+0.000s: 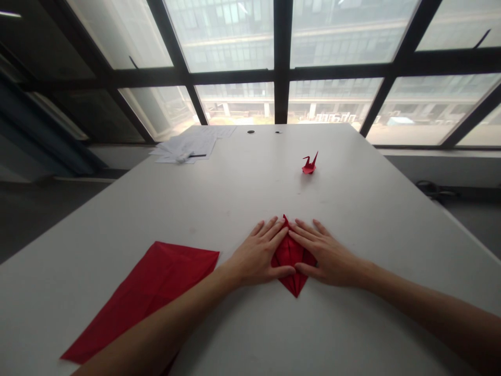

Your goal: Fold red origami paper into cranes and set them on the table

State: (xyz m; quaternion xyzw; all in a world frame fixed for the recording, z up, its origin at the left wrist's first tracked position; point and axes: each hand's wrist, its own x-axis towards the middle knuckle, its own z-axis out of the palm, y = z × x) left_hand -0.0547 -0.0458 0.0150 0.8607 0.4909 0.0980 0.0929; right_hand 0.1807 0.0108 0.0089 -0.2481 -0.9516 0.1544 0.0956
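Note:
A piece of red origami paper (290, 254), folded into a diamond with creases down its middle, lies flat on the white table. My left hand (261, 251) rests on its left side, fingers stretched out and thumb across the lower part. From the other side my right hand (325, 253) presses on it the same way, fingers spread. Both hands cover the diamond's side corners; its upper tip and lower point show. A larger sheet of red paper (152, 287) with crease lines lies to the left, partly hidden under my left forearm.
A finished red paper crane (309, 166) stands on the table (242, 193) beyond my hands. White papers (191, 142) lie at the far left, with a dark pen (198, 155) on them. Large windows rise behind the table's far edge.

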